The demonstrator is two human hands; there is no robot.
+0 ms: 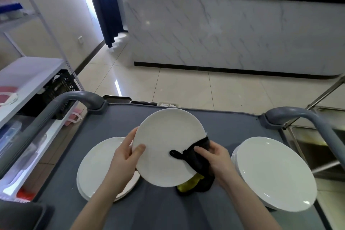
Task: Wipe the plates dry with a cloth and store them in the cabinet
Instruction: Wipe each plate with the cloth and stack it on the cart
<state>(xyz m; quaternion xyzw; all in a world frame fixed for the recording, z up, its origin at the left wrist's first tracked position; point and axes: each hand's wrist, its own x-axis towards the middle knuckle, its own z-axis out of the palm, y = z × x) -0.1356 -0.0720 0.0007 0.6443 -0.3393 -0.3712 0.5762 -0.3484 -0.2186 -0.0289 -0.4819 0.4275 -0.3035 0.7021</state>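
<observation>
A white plate [164, 142] is held tilted above the grey cart top [233, 129]. My left hand [125, 157] grips its left rim, thumb on the face and fingers behind. My right hand [214, 157] holds a black cloth [194, 157] with a yellow underside against the plate's right edge, fingers curled round the cloth. A stack of white plates [95, 166] lies on the cart at the left, partly hidden by my left arm. Another stack of white plates [274, 172] lies at the right.
The cart has grey handle bars at left [56, 106] and right [302, 115]. A white shelf rack [28, 78] with a black crate [59, 87] stands at left. A marble-front counter [224, 30] is across the tiled floor. A steel sink [317, 147] sits at right.
</observation>
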